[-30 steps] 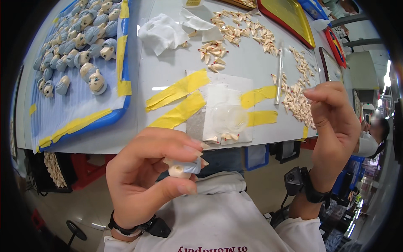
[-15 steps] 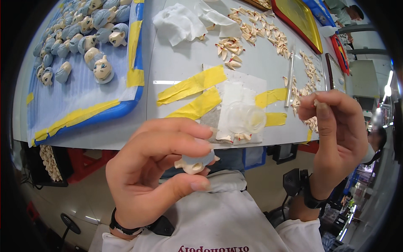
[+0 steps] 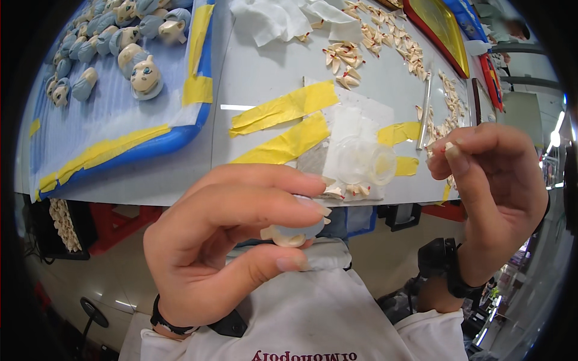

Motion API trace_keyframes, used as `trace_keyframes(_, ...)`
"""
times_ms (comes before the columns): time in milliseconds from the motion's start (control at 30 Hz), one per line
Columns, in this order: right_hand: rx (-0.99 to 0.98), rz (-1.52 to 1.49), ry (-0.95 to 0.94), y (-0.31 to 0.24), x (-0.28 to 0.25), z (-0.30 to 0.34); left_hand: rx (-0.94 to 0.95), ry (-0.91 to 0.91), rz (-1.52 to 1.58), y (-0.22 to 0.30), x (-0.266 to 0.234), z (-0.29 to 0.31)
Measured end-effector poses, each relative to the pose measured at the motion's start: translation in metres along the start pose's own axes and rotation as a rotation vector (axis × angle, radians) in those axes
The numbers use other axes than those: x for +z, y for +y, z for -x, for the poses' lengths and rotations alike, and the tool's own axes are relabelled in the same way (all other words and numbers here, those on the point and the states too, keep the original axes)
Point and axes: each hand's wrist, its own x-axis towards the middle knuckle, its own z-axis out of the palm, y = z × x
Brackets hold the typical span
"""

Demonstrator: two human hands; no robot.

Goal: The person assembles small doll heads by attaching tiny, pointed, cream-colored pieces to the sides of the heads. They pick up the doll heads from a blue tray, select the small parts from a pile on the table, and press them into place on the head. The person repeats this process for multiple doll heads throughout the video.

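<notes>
In front of my body, my left hand (image 3: 198, 240) is closed around a small doll head (image 3: 292, 238), cream with pale blue on its upper part. Its thumb and fingers grip opposite sides, and cream points stick out at both ends. Off to the right, my right hand (image 3: 497, 180) pinches a tiny cream piece (image 3: 449, 146) between thumb and index finger; only its tip shows. Between the hands, a clear round plastic container (image 3: 367, 162) rests on a white pad held by yellow tape (image 3: 286, 111). Several pointed cream pieces (image 3: 358, 190) with red ends lie beside the container.
A blue-rimmed tray (image 3: 162, 144) at left carries many blue-haired doll heads (image 3: 144, 75). Loose red-tipped pieces (image 3: 394, 45) spread across the far table near a white cloth (image 3: 271, 21), a metal strip (image 3: 425, 111) and a gold tray (image 3: 442, 30).
The view has shifted slightly. My left hand still holds the doll head, now turned a little and farther right in view. My right hand keeps its pinch on the small piece.
</notes>
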Motion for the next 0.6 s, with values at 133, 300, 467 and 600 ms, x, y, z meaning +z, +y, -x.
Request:
trace_keyframes(133,0.087,-0.016,-0.142,-0.003,-0.003,-0.006,-0.020,-0.043,-0.031,0.001,-0.005,-0.001)
trace_keyframes(300,0.182,0.035,-0.271,-0.007,-0.009,-0.014,-0.066,0.002,0.015,0.002,-0.002,0.000)
trace_keyframes(467,0.005,0.161,-0.443,0.002,-0.005,-0.024,-0.065,-0.039,-0.021,0.003,-0.005,-0.001)
trace_keyframes(600,-0.049,0.233,-0.362,0.005,0.007,-0.022,-0.038,-0.051,-0.022,0.001,-0.006,-0.001)
